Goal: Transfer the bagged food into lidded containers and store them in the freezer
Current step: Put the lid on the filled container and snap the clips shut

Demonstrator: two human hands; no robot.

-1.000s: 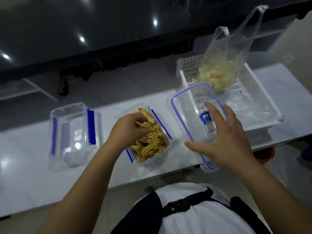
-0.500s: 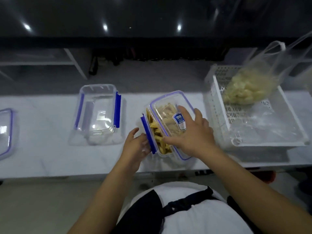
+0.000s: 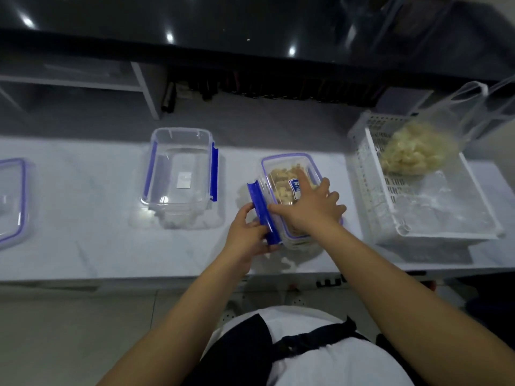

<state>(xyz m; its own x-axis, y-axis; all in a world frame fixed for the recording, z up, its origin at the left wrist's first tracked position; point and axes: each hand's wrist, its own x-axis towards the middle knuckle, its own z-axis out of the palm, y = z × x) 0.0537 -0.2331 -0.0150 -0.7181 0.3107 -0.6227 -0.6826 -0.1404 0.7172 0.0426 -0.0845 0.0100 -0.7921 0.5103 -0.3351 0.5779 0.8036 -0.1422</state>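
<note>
A clear container (image 3: 284, 174) filled with yellow strips of food sits on the white counter (image 3: 83, 246), its blue-rimmed lid now lying on top. My right hand (image 3: 309, 208) presses flat on the lid. My left hand (image 3: 249, 232) grips the blue side latch (image 3: 262, 211) at the container's left edge. An empty clear container (image 3: 181, 174) with blue latches stands to the left. A plastic bag (image 3: 418, 149) of pale food chunks leans in the white basket (image 3: 390, 213) on the right.
Another blue-rimmed lid (image 3: 11, 196) lies at the far left edge of the counter. A dark glossy surface and a shelf run behind the counter. A power strip (image 3: 328, 281) sits on the floor below the counter's front edge.
My right hand has brought the lid down from beside the container onto the filled container. My left hand has left the food and taken hold of the left latch.
</note>
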